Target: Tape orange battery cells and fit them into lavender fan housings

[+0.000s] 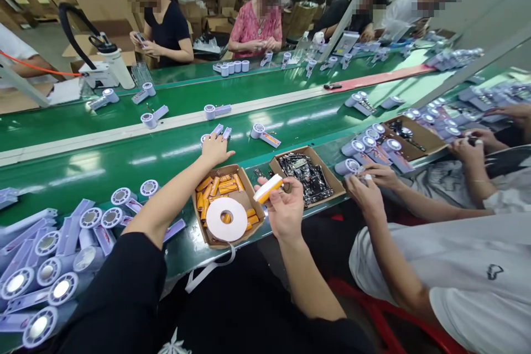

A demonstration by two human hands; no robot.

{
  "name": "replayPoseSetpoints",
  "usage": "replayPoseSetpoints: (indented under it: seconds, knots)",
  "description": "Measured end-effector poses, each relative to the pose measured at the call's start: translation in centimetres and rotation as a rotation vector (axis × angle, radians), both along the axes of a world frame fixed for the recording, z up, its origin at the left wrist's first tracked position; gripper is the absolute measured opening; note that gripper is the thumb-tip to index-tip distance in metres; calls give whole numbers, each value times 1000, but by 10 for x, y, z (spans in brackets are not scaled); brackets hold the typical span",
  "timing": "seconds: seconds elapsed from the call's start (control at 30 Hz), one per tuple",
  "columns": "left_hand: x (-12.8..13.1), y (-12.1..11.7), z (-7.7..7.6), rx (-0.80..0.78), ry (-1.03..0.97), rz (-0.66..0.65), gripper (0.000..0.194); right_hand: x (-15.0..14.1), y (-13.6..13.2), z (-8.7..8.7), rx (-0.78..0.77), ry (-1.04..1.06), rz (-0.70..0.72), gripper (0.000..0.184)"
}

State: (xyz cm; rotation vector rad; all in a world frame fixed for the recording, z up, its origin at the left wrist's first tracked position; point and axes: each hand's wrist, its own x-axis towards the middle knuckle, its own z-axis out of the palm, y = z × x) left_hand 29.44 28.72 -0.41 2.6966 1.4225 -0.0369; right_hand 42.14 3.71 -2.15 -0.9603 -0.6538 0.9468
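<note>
My left hand [216, 150] reaches over the green belt, thumb held apart, fingertips on a light purple handheld fan body [226, 133] partly hidden beneath them. My right hand [285, 206] grips an orange cylindrical battery [263, 194] with a white strip along its upper side. Between my forearms sits a cardboard box [211, 240] of similar orange batteries [226, 183]. On top of those lies a roll of white tape [214, 220], its loose end [207, 275] hanging over the table edge. Another fan [265, 135] lies on the belt right of my left hand.
Many purple fans [58, 265] pile up at the left. A box of small dark circuit boards [305, 171] stands right of the batteries. A co-worker's hands [369, 188] work close on my right. More people sit across the green conveyor belt [174, 146].
</note>
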Motion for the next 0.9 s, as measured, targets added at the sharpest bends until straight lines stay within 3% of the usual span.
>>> replayPoseSetpoints:
  seconds: [0.1, 0.27, 0.37, 0.47, 0.6, 0.7, 0.9]
  knots:
    - [22, 21, -14, -18, 56, -11, 54, 11, -11, 4, -4, -25, -8, 65]
    - [15, 36, -30, -156, 86, -172, 27, 46, -23, 1, 17, -206, -31, 48]
    - [6, 47, -35, -237, 62, -239, 18, 61, 17, -1, 57, -347, 1, 44]
    - [4, 63, -36, -306, 14, -267, 16, 64, 90, -4, 34, -554, 59, 41]
    - [7, 75, -41, -288, -69, -238, 25, 57, 174, -11, -236, -1276, 286, 42]
    - [10, 74, -49, -253, -117, -210, 27, 53, 199, -19, -355, -1539, 404, 44]
    - [15, 71, -57, -208, -194, -168, 27, 45, 203, -29, -458, -1765, 529, 45]
